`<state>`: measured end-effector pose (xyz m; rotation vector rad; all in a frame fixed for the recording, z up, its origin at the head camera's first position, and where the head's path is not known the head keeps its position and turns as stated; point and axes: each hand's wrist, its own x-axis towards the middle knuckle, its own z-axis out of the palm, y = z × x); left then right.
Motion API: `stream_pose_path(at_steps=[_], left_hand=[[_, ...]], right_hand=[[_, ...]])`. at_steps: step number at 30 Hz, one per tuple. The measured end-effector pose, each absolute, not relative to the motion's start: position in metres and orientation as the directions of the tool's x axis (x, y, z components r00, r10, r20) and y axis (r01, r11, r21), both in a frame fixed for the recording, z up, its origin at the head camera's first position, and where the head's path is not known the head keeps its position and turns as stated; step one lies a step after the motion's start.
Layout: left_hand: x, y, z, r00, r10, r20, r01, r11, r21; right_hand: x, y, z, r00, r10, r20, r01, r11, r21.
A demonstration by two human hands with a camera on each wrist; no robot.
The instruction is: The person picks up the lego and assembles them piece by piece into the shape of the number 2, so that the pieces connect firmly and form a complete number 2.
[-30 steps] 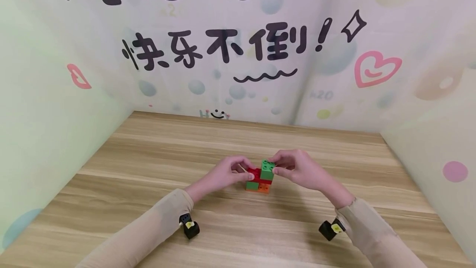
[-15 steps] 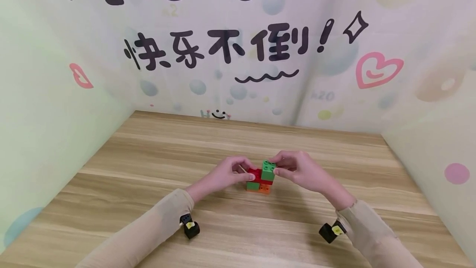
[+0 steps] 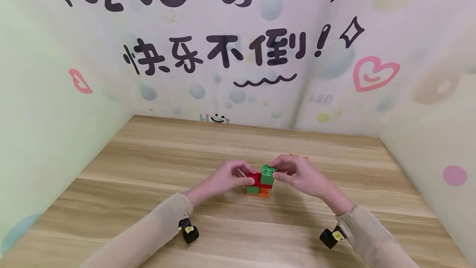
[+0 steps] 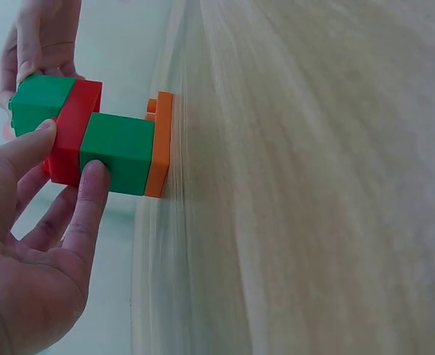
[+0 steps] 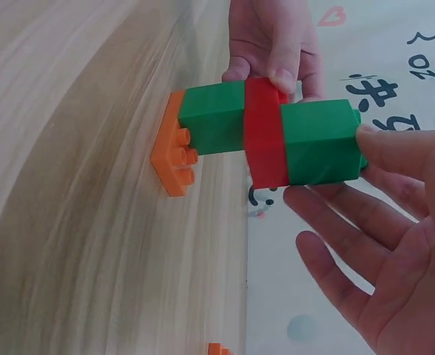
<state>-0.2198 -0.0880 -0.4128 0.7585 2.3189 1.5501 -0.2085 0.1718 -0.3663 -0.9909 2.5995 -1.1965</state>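
A small stack of toy building bricks stands upright on the table. Its base is a thin orange brick (image 3: pixel 264 194) with studs showing on its right half. On the base's left half sits a green brick (image 4: pixel 117 148), topped by a longer red brick (image 5: pixel 264 137) that overhangs to the right. Another green brick (image 3: pixel 267 175) rests on the red brick's right end, studs up. My left hand (image 3: pixel 219 180) pinches the red brick's left end, with one fingertip against the lower green brick in the left wrist view. My right hand (image 3: pixel 303 178) pinches the upper green brick.
Another orange brick (image 5: pixel 214 348) lies on the wooden table (image 3: pixel 167 148) behind my right hand, mostly hidden in the head view. A printed cloth wall (image 3: pixel 208 90) rises at the table's back, with pale walls at both sides.
The head view has tilted up slightly, so everything sits lower in it. The orange brick behind my right hand now shows. Both hands keep their hold on the stack.
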Motion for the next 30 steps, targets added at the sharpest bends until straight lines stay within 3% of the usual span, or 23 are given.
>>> stream_pose_path(at_steps=[11, 30], left_hand=[[-0.219, -0.09, -0.415, -0.833, 0.547, 0.076, 0.285, 0.309, 0.907], [-0.217, -0.088, -0.416, -0.848, 0.522, 0.094, 0.286, 0.302, 0.91]], right_hand=[[-0.207, 0.174, -0.382, -0.787, -0.568, 0.242, -0.558, 0.488, -0.671], [-0.208, 0.172, -0.396, -0.791, -0.534, 0.299, -0.55, 0.407, -0.729]])
